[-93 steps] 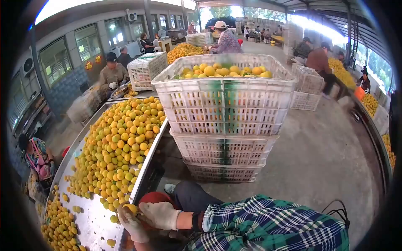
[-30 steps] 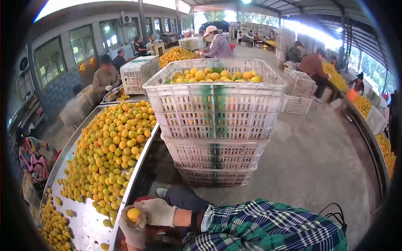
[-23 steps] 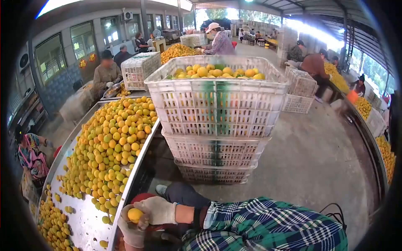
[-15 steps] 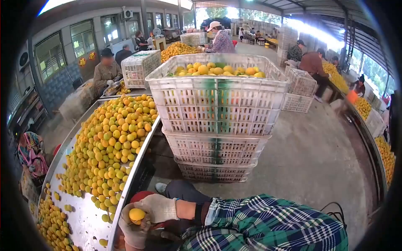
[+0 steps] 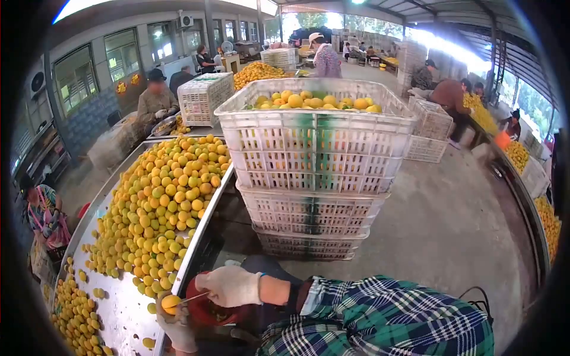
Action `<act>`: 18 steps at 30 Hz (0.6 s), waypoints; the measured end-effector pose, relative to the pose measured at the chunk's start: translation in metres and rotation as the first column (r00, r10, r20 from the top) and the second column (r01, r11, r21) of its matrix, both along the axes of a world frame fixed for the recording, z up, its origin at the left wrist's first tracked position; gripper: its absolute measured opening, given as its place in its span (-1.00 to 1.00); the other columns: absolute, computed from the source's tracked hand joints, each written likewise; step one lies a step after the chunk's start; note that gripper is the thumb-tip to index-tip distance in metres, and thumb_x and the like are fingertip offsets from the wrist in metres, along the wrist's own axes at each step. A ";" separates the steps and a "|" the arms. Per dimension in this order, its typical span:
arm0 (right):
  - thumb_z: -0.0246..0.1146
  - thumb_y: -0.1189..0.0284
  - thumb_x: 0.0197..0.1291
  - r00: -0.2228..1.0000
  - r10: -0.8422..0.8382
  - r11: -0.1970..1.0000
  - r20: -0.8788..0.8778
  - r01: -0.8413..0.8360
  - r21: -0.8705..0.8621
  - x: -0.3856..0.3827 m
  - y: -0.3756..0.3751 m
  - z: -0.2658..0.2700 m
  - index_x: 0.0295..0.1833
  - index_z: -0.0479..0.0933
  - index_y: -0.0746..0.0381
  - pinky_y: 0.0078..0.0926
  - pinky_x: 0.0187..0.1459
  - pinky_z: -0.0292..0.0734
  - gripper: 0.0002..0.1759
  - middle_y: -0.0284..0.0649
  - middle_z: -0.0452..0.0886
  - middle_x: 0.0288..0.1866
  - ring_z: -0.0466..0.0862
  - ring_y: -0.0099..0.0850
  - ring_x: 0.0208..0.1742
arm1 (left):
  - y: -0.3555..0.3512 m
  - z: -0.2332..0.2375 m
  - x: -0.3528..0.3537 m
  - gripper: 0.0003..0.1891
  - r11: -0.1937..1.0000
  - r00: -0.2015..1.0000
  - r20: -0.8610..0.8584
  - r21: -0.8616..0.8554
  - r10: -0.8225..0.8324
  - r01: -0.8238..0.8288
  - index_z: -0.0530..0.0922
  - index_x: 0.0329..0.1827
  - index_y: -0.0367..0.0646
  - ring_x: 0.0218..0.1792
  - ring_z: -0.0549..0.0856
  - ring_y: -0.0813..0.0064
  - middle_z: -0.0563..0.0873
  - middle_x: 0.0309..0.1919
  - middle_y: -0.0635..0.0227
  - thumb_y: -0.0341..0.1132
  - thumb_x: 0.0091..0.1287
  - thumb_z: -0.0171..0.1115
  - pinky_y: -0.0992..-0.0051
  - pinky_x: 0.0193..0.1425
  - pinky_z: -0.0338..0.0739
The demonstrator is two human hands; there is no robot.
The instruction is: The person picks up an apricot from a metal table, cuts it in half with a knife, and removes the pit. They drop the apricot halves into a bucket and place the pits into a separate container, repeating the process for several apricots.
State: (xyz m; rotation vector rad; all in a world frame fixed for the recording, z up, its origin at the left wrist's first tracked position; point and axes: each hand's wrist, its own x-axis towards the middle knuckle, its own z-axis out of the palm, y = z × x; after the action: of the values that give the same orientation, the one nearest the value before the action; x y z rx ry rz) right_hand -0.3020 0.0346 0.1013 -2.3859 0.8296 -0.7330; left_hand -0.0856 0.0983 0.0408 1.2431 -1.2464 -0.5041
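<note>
My left hand [image 5: 176, 328], in a worn white glove, holds a yellow-orange fruit [image 5: 170, 303] at the near edge of the metal sorting table [image 5: 122, 308]. My right hand [image 5: 230, 286], also gloved, is just right of it and grips a thin metal tool [image 5: 195, 296] whose tip reaches the fruit. Below both hands is a red bucket [image 5: 205, 305], partly hidden by them. My plaid sleeve [image 5: 380, 320] fills the lower right.
A pile of yellow and green fruit [image 5: 163, 199] covers the table. A stack of three white crates [image 5: 317, 166], the top one holding fruit, stands on the concrete floor [image 5: 457, 219]. Several seated people sort fruit at the left, back and right.
My hands have drawn apart: the left hand with the fruit dropped down and left to the table's edge, and the right hand shifted right, its thin tool now showing between them.
</note>
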 end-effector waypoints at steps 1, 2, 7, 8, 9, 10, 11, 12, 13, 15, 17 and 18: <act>0.24 0.41 0.07 0.996 -0.012 1.000 0.083 0.010 0.015 -0.003 -0.005 -0.007 -0.14 0.47 0.16 -0.19 -0.31 0.56 -0.78 -0.12 0.64 -0.32 0.68 -0.05 -0.28 | 0.001 0.002 0.003 -0.53 0.998 0.998 -0.066 0.069 -0.002 0.006 0.47 0.08 -0.32 -0.12 0.58 0.42 0.57 -0.12 0.23 -0.41 0.11 0.41 0.48 -0.10 0.56; 0.26 0.41 0.04 0.986 -0.025 0.999 0.165 0.020 0.030 -0.005 -0.008 -0.012 -0.15 0.47 0.15 -0.20 -0.31 0.56 -0.78 -0.12 0.65 -0.31 0.68 -0.05 -0.27 | 0.002 0.004 0.004 -0.52 0.990 0.991 -0.132 0.137 0.001 0.018 0.47 0.09 -0.31 -0.09 0.58 0.43 0.58 -0.13 0.24 -0.43 0.09 0.42 0.47 -0.08 0.56; 0.38 0.08 0.12 0.965 -0.084 0.715 0.247 -0.114 0.690 -0.002 0.006 0.022 0.03 0.57 0.17 -0.44 -0.30 0.56 -0.52 -0.21 0.65 -0.22 0.63 -0.49 -0.34 | 0.006 0.032 -0.035 -0.50 0.981 0.916 0.357 0.136 -0.181 0.141 0.49 0.11 -0.31 -0.16 0.66 0.38 0.64 -0.16 0.24 -0.51 0.04 0.38 0.46 -0.01 0.59; 0.38 0.09 0.13 0.960 -0.063 0.723 0.273 -0.145 0.675 0.002 0.005 0.016 0.00 0.57 0.19 -0.46 -0.32 0.56 -0.54 -0.23 0.65 -0.22 0.63 -0.49 -0.34 | 0.005 0.036 -0.039 -0.52 0.964 0.873 0.414 0.165 -0.258 0.207 0.48 0.11 -0.33 -0.16 0.67 0.37 0.64 -0.16 0.22 -0.52 0.07 0.33 0.47 0.01 0.59; 0.37 0.11 0.14 0.954 -0.042 0.730 0.298 -0.174 0.661 0.005 0.003 0.008 -0.02 0.58 0.20 -0.48 -0.35 0.55 -0.56 -0.25 0.65 -0.22 0.62 -0.49 -0.35 | 0.002 0.038 -0.040 -0.44 0.915 0.947 0.048 0.280 -0.317 0.292 0.48 0.14 -0.32 -0.14 0.69 0.34 0.67 -0.16 0.21 -0.50 0.00 0.41 0.45 0.01 0.60; 0.37 0.12 0.14 0.947 -0.021 0.735 0.321 -0.203 0.647 0.009 0.000 0.000 -0.04 0.58 0.22 -0.50 -0.38 0.54 -0.57 -0.28 0.65 -0.22 0.62 -0.50 -0.35 | -0.001 0.040 -0.042 -0.36 0.876 0.913 -0.329 0.332 -0.241 0.351 0.48 0.17 -0.31 -0.11 0.71 0.32 0.70 -0.15 0.20 -0.48 -0.07 0.48 0.43 0.00 0.62; 0.37 0.15 0.15 0.961 -0.019 0.590 0.275 -0.211 0.779 0.011 -0.005 -0.006 -0.07 0.60 0.20 -0.54 -0.42 0.51 -0.62 -0.36 0.63 -0.26 0.60 -0.54 -0.35 | 0.005 0.052 -0.045 -0.33 0.918 0.950 0.118 0.316 -0.290 0.241 0.48 0.17 -0.30 -0.11 0.72 0.29 0.71 -0.15 0.19 -0.46 -0.09 0.51 0.41 0.01 0.62; 0.37 0.16 0.14 0.967 -0.005 0.528 0.255 -0.214 0.822 0.008 -0.004 0.000 -0.07 0.60 0.18 -0.56 -0.40 0.50 -0.64 -0.37 0.61 -0.29 0.59 -0.56 -0.35 | 0.009 0.062 -0.049 -0.31 0.957 0.797 0.542 0.250 -0.266 0.150 0.48 0.18 -0.29 -0.10 0.73 0.27 0.72 -0.15 0.17 -0.43 -0.11 0.54 0.40 0.01 0.62; 0.37 0.17 0.14 0.971 0.009 0.464 0.238 -0.215 0.860 0.001 -0.002 0.011 -0.06 0.61 0.16 -0.58 -0.38 0.49 -0.65 -0.38 0.60 -0.32 0.57 -0.58 -0.36 | 0.012 0.068 -0.052 -0.30 0.955 0.794 0.547 0.262 -0.264 0.137 0.48 0.18 -0.28 -0.10 0.73 0.25 0.73 -0.14 0.16 -0.42 -0.12 0.55 0.40 0.02 0.62; 0.38 0.19 0.14 0.962 0.021 0.371 0.273 -0.261 0.891 -0.006 0.001 0.018 -0.08 0.61 0.15 -0.61 -0.36 0.46 -0.67 -0.39 0.57 -0.37 0.54 -0.61 -0.36 | 0.014 0.076 -0.057 -0.28 0.952 0.787 0.559 0.285 -0.261 0.114 0.48 0.18 -0.26 -0.09 0.74 0.20 0.74 -0.12 0.13 -0.39 -0.15 0.57 0.38 0.04 0.62; 0.38 0.19 0.13 0.928 0.012 0.319 0.373 -0.357 0.878 -0.008 0.001 0.018 -0.12 0.60 0.17 -0.64 -0.34 0.43 -0.69 -0.39 0.54 -0.42 0.51 -0.63 -0.38 | 0.013 0.074 -0.057 -0.31 0.968 0.787 0.574 0.221 -0.227 0.118 0.49 0.14 -0.24 -0.12 0.73 0.12 0.72 -0.16 0.11 -0.32 -0.13 0.57 0.33 -0.01 0.61; 0.37 0.19 0.14 0.920 -0.017 0.345 0.391 -0.361 0.866 -0.005 0.000 0.013 -0.15 0.59 0.19 -0.64 -0.35 0.43 -0.68 -0.39 0.54 -0.42 0.50 -0.63 -0.38 | 0.013 0.073 -0.056 -0.32 0.975 0.787 0.581 0.189 -0.209 0.120 0.49 0.12 -0.23 -0.13 0.72 0.08 0.72 -0.17 0.10 -0.29 -0.12 0.57 0.31 -0.04 0.61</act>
State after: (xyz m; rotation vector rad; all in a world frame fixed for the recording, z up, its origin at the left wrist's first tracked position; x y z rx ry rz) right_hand -0.3074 0.0345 0.1139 -1.1889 0.5622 -0.3579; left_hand -0.1414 0.1111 0.1135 1.4841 -1.8986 -0.3312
